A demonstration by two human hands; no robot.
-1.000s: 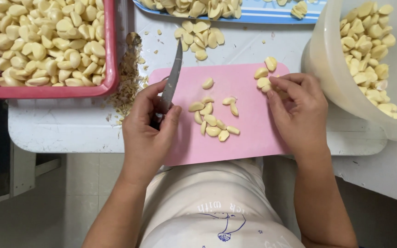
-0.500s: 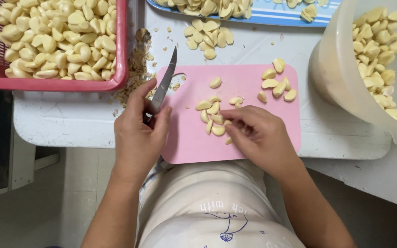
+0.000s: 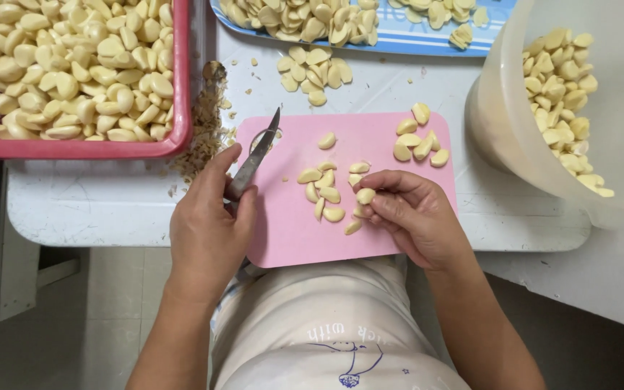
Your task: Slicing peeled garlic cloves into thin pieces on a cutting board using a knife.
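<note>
White counter (image 3: pixel 95 202) fills most of our head view, pretty crowded too: a red basket (image 3: pixel 175 141) heaped with peeled garlic sits at the upper left, a blue tray (image 3: pixel 427 49) of more cloves runs along the top, and a big pale tub (image 3: pixel 500 123) with cloves stands on the right. Loose skins (image 3: pixel 200 137) are piled just beside the basket.

Front and centre we've got a pink cutting board (image 3: pixel 290 231). Our left hand (image 3: pixel 211 231) is closed around the handle of a small knife (image 3: pixel 256 155). The blade's long axis runs diagonally, its tip pointing up and to the right, away from us, over the board's upper left corner. The blade isn't touching any clove.

Our right hand (image 3: pixel 417 217) has its fingers curled, pinching a single garlic clove (image 3: pixel 365 196) over the middle of the board, right next to a small cluster of cloves (image 3: pixel 324 193). Another little group (image 3: pixel 417 141) lies near the board's top right corner.

We'd say we're at the pick-up step, one clove chosen and not yet cut. Our guess is the next move calls for bringing clove and blade together and steadying the clove with fingertips clear of the edge.
</note>
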